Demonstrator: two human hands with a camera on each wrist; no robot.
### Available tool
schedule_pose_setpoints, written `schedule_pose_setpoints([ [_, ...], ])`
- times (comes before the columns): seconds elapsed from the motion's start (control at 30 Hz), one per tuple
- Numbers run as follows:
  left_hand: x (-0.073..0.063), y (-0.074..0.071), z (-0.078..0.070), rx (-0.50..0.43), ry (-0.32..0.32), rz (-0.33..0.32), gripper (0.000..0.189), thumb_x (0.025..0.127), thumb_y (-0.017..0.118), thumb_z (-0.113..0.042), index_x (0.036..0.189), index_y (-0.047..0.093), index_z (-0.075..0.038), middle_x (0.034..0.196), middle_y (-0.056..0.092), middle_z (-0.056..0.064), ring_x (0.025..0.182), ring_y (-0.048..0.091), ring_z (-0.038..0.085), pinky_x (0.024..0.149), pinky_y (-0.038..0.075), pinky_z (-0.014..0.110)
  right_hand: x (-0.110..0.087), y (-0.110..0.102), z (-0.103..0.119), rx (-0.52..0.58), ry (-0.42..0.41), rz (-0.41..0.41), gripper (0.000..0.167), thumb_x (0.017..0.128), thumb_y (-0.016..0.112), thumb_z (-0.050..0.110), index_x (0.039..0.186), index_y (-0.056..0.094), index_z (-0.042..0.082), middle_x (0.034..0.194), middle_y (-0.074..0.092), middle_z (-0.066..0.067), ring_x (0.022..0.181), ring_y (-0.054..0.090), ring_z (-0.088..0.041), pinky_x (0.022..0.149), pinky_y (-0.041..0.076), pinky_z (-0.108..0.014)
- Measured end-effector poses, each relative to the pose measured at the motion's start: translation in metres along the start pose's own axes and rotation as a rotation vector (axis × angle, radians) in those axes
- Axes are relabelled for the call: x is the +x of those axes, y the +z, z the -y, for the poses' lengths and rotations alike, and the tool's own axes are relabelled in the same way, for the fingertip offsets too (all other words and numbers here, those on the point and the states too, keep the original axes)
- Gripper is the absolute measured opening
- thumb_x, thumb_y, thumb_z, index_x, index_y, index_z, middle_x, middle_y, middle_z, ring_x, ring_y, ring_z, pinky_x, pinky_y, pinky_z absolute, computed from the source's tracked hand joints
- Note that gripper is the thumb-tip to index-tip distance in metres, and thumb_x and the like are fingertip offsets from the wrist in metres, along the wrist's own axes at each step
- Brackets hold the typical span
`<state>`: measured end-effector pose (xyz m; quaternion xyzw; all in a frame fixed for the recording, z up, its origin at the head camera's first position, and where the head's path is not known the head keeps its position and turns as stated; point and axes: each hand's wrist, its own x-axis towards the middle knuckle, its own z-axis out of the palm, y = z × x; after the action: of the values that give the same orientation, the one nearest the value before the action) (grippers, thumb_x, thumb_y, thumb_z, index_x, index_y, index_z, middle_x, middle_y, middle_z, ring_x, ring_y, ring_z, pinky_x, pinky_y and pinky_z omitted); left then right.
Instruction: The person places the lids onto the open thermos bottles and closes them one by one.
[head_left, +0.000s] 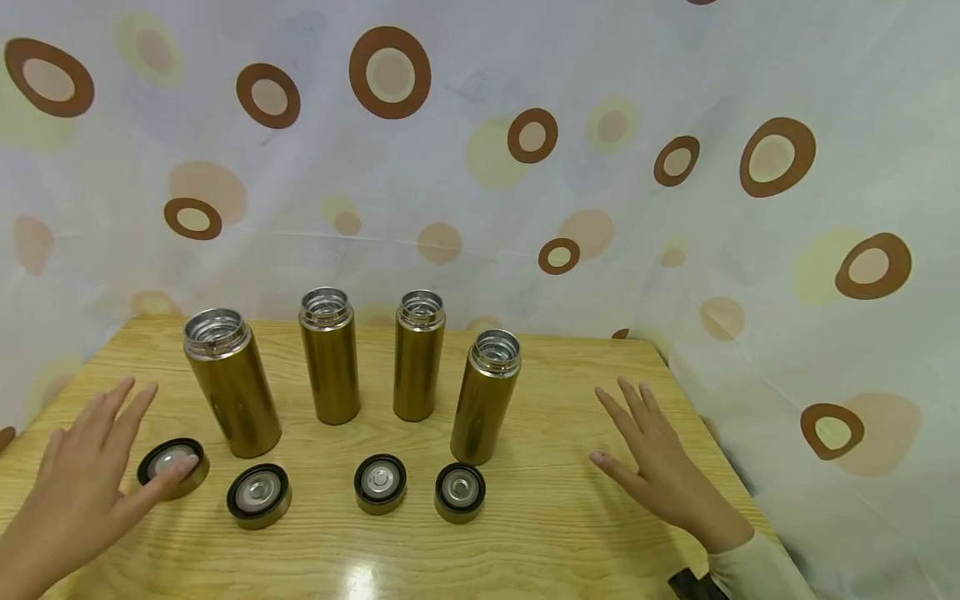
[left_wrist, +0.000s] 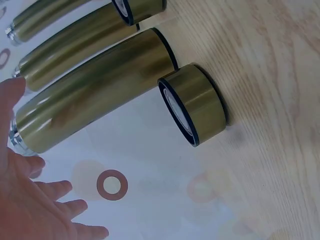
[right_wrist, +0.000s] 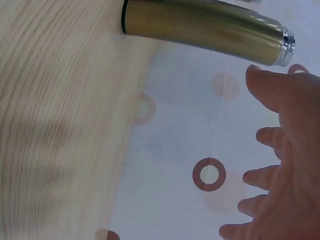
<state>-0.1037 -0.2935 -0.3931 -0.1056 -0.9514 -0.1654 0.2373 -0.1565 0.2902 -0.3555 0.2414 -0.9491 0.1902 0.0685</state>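
Counting four bottles (head_left: 330,371) takes the head view.

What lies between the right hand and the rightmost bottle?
In the head view, only bare wooden tabletop shows between the right hand and the rightmost bottle.

Our left hand (left_wrist: 35,205) spreads its fingers at the lower left, well apart from the nearer gold cap (left_wrist: 202,105). On the worktop (left_wrist: 280,100) we see three gold bottles (left_wrist: 95,92) with silvery necks and, cut off by the top edge, another cap (left_wrist: 147,7). A circle-patterned cloth (left_wrist: 150,170) backs them.
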Motion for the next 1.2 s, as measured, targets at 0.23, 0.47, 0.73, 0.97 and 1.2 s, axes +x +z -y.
schedule_pose_setpoints([
  [0.23, 0.017, -0.005, 0.004, -0.2, -0.014, -0.007, 0.09, 0.089, 0.069, -0.028, 0.154, 0.012, -0.004, 0.153, 0.009, 0.033, 0.137, 0.008, 0.056, 0.104, 0.002, 0.076, 0.001, 0.002, 0.018, 0.009, -0.066, -0.113, 0.077, 0.093, 0.065, 0.027, 0.154, 0.019, 0.025, 0.16, 0.008, -0.01, 0.145, -0.001, -0.042, 0.101, 0.019, -0.076],
  [0.47, 0.031, -0.011, 0.005, -0.333, -0.106, 0.066, 0.091, 0.092, 0.065, -0.023, 0.155, 0.0, -0.014, 0.158, -0.001, 0.025, 0.14, 0.001, 0.053, 0.1, 0.002, 0.078, 0.003, 0.003, 0.039, 0.006, -0.172, -0.199, 0.076, 0.09, 0.068, 0.022, 0.153, 0.025, 0.019, 0.159, 0.013, -0.007, 0.145, 0.007, -0.038, 0.103, 0.023, -0.072],
  [0.73, 0.045, -0.016, 0.007, -0.375, -0.162, 0.132, 0.089, 0.095, 0.06, -0.026, 0.155, -0.005, -0.017, 0.157, -0.002, 0.027, 0.136, 0.006, 0.058, 0.096, 0.014, 0.079, 0.005, 0.01, 0.067, -0.016, -0.335, -0.281, 0.063, 0.099, 0.048, 0.045, 0.148, 0.035, 0.007, 0.156, 0.022, -0.014, 0.144, 0.014, -0.038, 0.117, 0.019, -0.052],
  [0.97, 0.052, -0.017, 0.018, -0.468, -0.125, 0.088, 0.083, 0.097, 0.058, -0.017, 0.155, -0.002, -0.019, 0.158, 0.002, 0.022, 0.144, -0.001, 0.042, 0.101, 0.009, 0.076, 0.019, 0.023, 0.104, 0.032, -0.468, -0.277, 0.058, 0.1, 0.045, 0.043, 0.145, 0.039, 0.007, 0.155, 0.025, -0.015, 0.142, 0.02, -0.039, 0.12, 0.016, -0.039],
  [1.2, 0.05, -0.023, 0.031, -0.447, -0.178, 0.046, 0.081, 0.098, 0.055, -0.017, 0.155, -0.004, -0.019, 0.157, 0.0, 0.025, 0.142, -0.003, 0.047, 0.101, 0.005, 0.077, 0.047, 0.049, 0.146, 0.097, -0.581, -0.195, 0.057, 0.099, 0.051, 0.038, 0.147, 0.034, 0.011, 0.156, 0.022, -0.012, 0.143, 0.02, -0.037, 0.112, 0.029, -0.056],
])
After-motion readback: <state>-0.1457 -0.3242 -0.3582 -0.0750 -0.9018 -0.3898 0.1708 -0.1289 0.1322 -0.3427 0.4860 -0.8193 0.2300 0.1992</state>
